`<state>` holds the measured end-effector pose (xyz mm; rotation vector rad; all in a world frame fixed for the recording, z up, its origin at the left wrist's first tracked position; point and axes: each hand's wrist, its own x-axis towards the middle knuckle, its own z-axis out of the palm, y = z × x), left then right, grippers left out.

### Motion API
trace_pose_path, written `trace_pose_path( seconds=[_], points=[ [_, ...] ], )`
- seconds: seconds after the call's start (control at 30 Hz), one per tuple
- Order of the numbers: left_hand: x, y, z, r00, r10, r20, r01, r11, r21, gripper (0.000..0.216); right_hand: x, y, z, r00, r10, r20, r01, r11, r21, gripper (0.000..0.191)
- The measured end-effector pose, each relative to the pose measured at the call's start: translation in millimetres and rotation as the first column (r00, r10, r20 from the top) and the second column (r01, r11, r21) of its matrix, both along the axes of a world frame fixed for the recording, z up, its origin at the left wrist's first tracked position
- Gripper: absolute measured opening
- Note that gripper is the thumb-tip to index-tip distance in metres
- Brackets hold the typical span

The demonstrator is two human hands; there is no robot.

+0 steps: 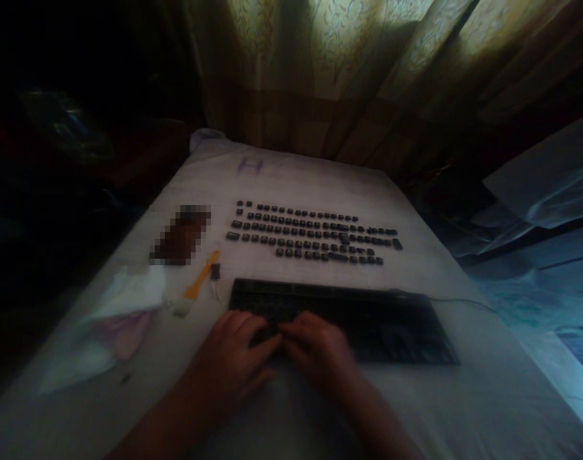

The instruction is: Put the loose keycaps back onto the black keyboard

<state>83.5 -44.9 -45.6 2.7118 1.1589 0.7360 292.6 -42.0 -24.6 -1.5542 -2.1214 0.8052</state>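
A black keyboard lies on the white cloth in front of me, its key bed dark. Over its left part rests my left hand, fingers bent and thumb reaching toward the other hand. My right hand comes in from the right with fingers pressed together, and its tips meet the left hand's at the same spot on the keyboard. Whatever is between the fingertips is hidden by dimness and blur. Beyond the keyboard, loose black keycaps lie in rows laid out like a keyboard.
Left of the keyboard lie a yellow-handled brush and a small dark item with pale prongs. Farther left are a crumpled white and pink cloth and a pixelated brown object. A cable runs off right. Curtains hang behind.
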Motion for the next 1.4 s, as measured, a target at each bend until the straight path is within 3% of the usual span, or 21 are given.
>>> trace_pose_path(
  seconds=[0.17,0.57,0.83,1.0,1.2,1.4],
  points=[
    [-0.2,-0.6,1.1,1.000,-0.005,0.004,0.005,1.000,-0.017,0.031,-0.8,0.0,5.4,0.996,0.030,0.080,-0.030,1.000,-0.007,0.020],
    [2.7,0.7,11.1,1.000,-0.016,0.001,0.016,1.000,-0.013,0.030,-1.6,3.0,9.0,0.995,0.051,0.082,-0.048,0.998,-0.037,0.019],
    [6.5,-2.9,0.2,1.000,-0.015,0.006,0.015,1.000,-0.004,0.034,-0.6,2.5,10.1,0.993,0.042,0.114,-0.038,0.999,-0.038,0.020],
    [-3.6,4.6,14.0,0.999,-0.021,0.029,0.021,0.999,0.029,0.025,1.5,0.3,5.7,0.995,0.033,0.090,-0.032,0.999,-0.009,0.022],
    [-35.6,22.5,29.6,0.964,0.221,0.150,-0.230,0.972,0.040,0.025,7.5,-1.2,-5.3,1.000,-0.005,-0.017,0.005,1.000,0.001,0.026],
    [-38.5,27.3,18.1,0.966,0.236,0.100,-0.237,0.971,-0.003,0.029,3.5,-0.4,-0.9,1.000,0.008,-0.006,-0.008,1.000,-0.014,0.026]
  ],
)
